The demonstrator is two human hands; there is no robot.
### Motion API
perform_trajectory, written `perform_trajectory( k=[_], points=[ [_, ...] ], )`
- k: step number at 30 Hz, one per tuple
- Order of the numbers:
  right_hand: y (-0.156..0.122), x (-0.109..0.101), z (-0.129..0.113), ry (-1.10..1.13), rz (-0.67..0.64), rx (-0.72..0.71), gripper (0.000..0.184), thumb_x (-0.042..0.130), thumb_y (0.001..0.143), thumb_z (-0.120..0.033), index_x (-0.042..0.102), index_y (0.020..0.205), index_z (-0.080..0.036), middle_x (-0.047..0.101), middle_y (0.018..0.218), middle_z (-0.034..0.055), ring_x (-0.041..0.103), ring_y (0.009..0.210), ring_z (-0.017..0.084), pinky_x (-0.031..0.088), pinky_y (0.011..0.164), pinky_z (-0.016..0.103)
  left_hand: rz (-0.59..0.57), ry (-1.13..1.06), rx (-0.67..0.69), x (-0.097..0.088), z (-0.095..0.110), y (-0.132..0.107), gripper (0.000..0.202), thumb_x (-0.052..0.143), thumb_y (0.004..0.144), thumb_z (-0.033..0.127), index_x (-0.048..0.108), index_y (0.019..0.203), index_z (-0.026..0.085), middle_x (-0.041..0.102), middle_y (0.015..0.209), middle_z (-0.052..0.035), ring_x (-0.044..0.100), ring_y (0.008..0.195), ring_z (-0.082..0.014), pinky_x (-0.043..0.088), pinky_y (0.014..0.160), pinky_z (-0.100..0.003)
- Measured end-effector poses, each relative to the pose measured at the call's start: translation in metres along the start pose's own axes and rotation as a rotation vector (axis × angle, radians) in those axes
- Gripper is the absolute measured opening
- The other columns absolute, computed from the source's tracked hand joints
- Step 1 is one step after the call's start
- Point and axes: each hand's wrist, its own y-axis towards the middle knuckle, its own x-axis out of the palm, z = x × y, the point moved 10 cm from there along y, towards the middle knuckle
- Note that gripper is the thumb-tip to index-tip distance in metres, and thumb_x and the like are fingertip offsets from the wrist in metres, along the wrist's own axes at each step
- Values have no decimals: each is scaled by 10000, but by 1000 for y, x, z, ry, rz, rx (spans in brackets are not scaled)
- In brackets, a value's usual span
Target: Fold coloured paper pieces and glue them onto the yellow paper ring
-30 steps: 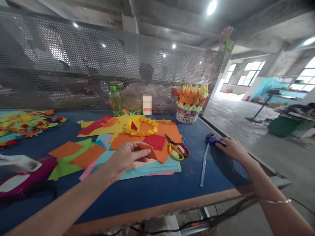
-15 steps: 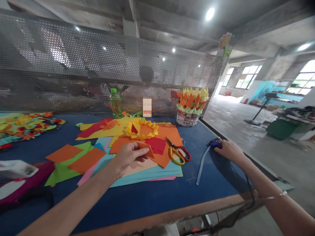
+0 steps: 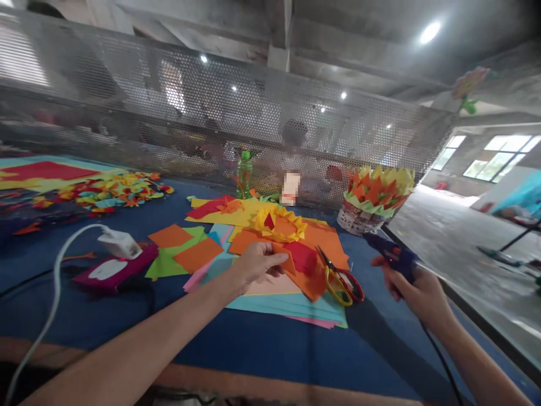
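Observation:
My left hand (image 3: 257, 264) pinches a small folded orange paper piece (image 3: 284, 260) above a stack of coloured paper sheets (image 3: 296, 301). My right hand (image 3: 416, 290) is wrapped round a blue glue gun (image 3: 391, 255), lifted off the blue table (image 3: 270, 344) with its nozzle pointing left toward the paper. A yellow paper ring flower (image 3: 279, 223) lies on the orange sheets just beyond my left hand. Red-and-yellow scissors (image 3: 340, 276) lie between the two hands.
A woven basket of folded paper petals (image 3: 374, 200) stands at the back right, a green bottle (image 3: 244, 173) by the perforated metal screen (image 3: 211, 124). A white charger on a magenta case (image 3: 116, 262) sits at left, its cable running forward. Paper scraps (image 3: 105, 192) lie far left.
My right hand closed on the glue gun lying at the table's right edge and lifted it toward the middle. The view swung left. My left hand kept holding the orange piece.

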Motion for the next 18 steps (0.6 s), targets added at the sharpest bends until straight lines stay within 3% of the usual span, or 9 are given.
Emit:
perform_trajectory(
  k=[4,7,11,14,18],
  points=[
    [-4,55,-53,198,-246,-50,499,442,933,-577,685,1040,-154,513,527,-36,495,424,118,429,463,253,6,30,-26,-6,-3,3,204,609,961,327,640,969,126,664,866,-12,644,715,-122,564,666,-288],
    [-13,84,-75,290,-368,-61,510,458,932,-597,674,1019,-143,473,484,-55,460,409,105,428,473,246,-2,29,-21,-10,-1,4,207,608,962,329,644,954,125,671,851,-10,652,716,-125,568,678,-296],
    [-30,114,-69,347,-443,4,487,556,883,-604,681,921,-136,515,542,-31,420,425,88,376,430,227,18,22,8,-14,6,2,198,582,951,218,646,787,127,670,701,7,647,626,-104,543,638,-244],
    [-40,122,-60,295,-419,-9,484,571,866,-615,700,882,-149,602,639,10,424,430,88,369,404,230,37,30,25,-14,11,0,238,563,912,166,649,692,136,675,641,2,638,574,-92,525,602,-210],
    [-48,122,-56,203,-358,-56,472,579,851,-627,702,801,-173,584,572,3,440,431,111,377,398,240,45,56,49,-12,15,-1,235,566,878,153,656,661,140,665,597,3,646,566,-99,520,571,-199]
  ],
)
